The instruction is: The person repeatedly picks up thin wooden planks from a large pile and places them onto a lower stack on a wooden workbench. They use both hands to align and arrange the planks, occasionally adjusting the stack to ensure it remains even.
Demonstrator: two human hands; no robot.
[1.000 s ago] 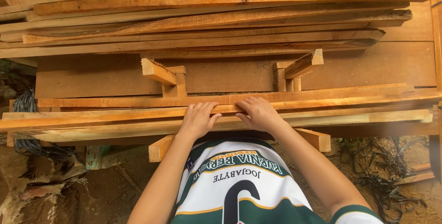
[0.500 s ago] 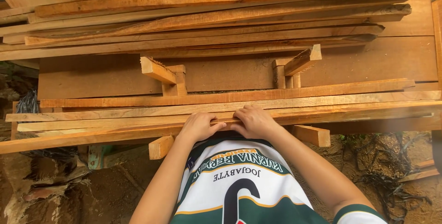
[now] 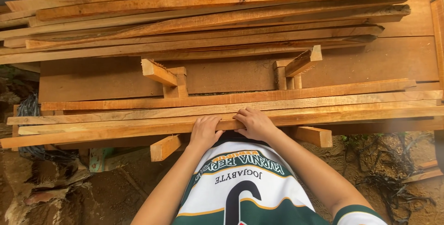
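My left hand [image 3: 204, 132] and my right hand [image 3: 255, 124] sit side by side, both gripping the near edge of a long thin wooden plank [image 3: 115, 131]. That plank is the closest one in a row of similar planks [image 3: 277, 99] lying across short wooden supports [image 3: 163, 147]. It runs left to right right in front of my white and green shirt, tilted slightly down at its left end. My fingers curl over its top face.
A large pile of long rough boards [image 3: 208, 17] lies beyond. Short upright wooden blocks [image 3: 159, 73] [image 3: 300, 63] stand on a wide flat board [image 3: 388, 61]. Dirt ground, dark netting [image 3: 27, 109] and roots [image 3: 393, 169] lie below.
The nearest plank has been drawn toward me and its left end has dropped lower. Both hands moved slightly toward my body with it.
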